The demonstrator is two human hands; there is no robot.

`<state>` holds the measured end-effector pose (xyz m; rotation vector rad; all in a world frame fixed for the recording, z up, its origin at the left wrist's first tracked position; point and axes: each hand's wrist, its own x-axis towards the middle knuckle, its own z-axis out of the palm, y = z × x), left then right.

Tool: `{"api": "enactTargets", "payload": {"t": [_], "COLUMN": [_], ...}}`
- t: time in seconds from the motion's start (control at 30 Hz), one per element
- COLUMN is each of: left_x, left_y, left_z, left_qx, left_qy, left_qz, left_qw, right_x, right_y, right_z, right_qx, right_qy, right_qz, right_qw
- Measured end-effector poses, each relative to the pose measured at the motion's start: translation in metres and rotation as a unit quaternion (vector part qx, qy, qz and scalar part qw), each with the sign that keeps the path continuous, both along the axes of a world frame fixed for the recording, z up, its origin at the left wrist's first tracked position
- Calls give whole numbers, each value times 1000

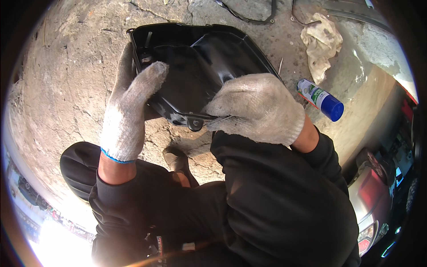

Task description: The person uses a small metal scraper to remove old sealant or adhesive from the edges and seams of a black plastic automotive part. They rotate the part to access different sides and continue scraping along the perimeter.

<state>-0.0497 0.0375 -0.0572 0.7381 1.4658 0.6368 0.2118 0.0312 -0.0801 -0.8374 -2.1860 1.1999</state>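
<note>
A black metal oil pan (pixel 182 66) is tilted in front of me, its hollow side up and its flanged rim showing bolt tabs. My left hand (pixel 126 102), in a whitish knitted glove with a blue cuff edge, grips the pan's left side, thumb over the rim and fingers behind the wall. Gloved the same way, my right hand (pixel 258 109) is closed at the pan's near edge, fingertips against the rim by a bolt tab. Something thin and pale shows between those fingers; its kind is hidden by the glove.
Right of the pan, a spray can (pixel 319 99) with a blue cap lies on the cracked concrete floor (pixel 75 58). Beyond it is a crumpled, stained rag (pixel 320 44). A thin dark gasket-like strip (pixel 249 18) lies at the far side. A red-and-silver vehicle (pixel 369 200) stands at lower right.
</note>
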Motion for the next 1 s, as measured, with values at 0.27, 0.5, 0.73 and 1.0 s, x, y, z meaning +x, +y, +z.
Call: {"api": "enactTargets", "payload": {"t": [0.27,0.5,0.73,1.0], "left_x": [2,3,6,6], "left_y": [-3,-5,-3,0], "left_z": [-5,-6,-3,-4], "left_qx": [-12,-5,-27,-41], "left_qy": [23,-22,-14,-23], "left_qz": [46,71,89,106], "left_qw": [999,997,996,993], "right_x": [-29,-56,-25,-14], "right_y": [27,24,41,37], "right_z": [14,16,17,19], "right_qx": [-186,-175,-409,-389], "right_qy": [-36,-56,-45,27], "right_qz": [4,-36,24,37], "right_qw": [982,982,911,920]}}
